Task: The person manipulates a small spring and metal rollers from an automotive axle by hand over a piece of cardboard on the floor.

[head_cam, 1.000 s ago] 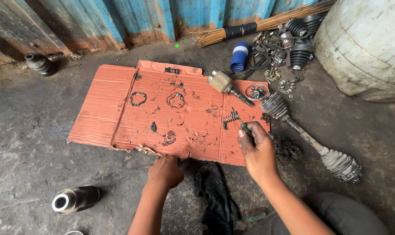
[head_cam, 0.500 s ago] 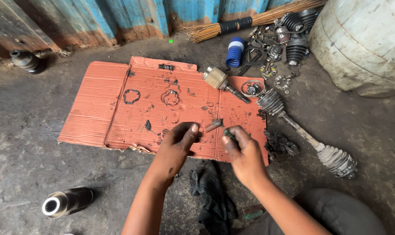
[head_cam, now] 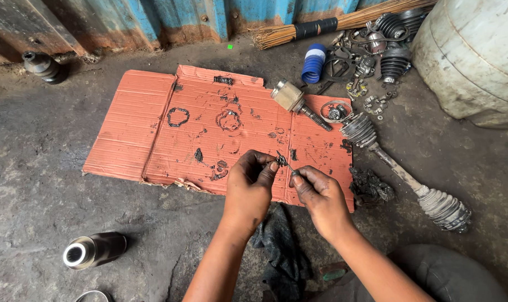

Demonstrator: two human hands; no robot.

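Observation:
Both my hands meet over the near edge of a greasy orange cardboard sheet [head_cam: 153, 128] on the concrete floor. My left hand [head_cam: 249, 187] and my right hand [head_cam: 316, 197] pinch between their fingertips a small dark metal clip [head_cam: 282, 161], thin and bent, held just above the cardboard. Grease covers my fingers. A drive shaft [head_cam: 402, 174] with ribbed rubber boots at both ends lies to the right of my right hand.
A metal joint piece [head_cam: 290, 98] and a ring part [head_cam: 335, 111] lie on the cardboard's far right. A dark rag [head_cam: 279, 246] sits below my hands, a metal cylinder [head_cam: 91, 250] at lower left. A blue ribbed boot [head_cam: 314, 63], broom, loose parts and a white drum [head_cam: 472, 56] stand at the back right.
My left hand came up from the floor to join the right. The right hand drew back from the cardboard's right part, and both now pinch the small clip.

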